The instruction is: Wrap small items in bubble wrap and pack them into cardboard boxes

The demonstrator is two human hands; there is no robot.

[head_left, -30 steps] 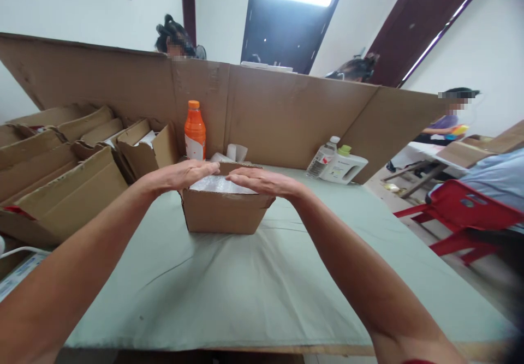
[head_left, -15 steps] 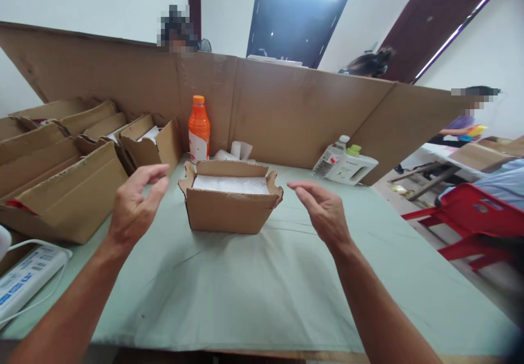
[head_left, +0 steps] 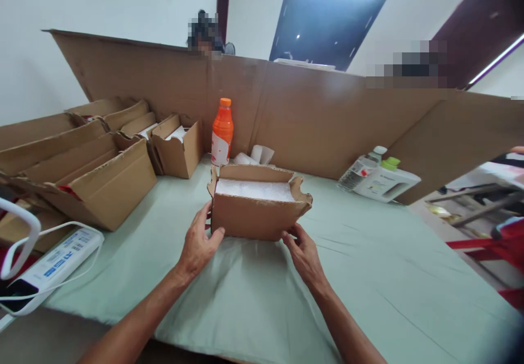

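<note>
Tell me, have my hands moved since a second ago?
Yes. Both hands came off the top of the open box; left hand and right hand now grip its lower front corners.

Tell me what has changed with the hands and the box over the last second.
Both hands lifted off the top of the small cardboard box, spread apart, then came down to its lower near corners: the left hand now grips the left corner, the right hand the right one. The box's white filling lies uncovered. The box, the orange bottle and the side boxes kept their places.
</note>
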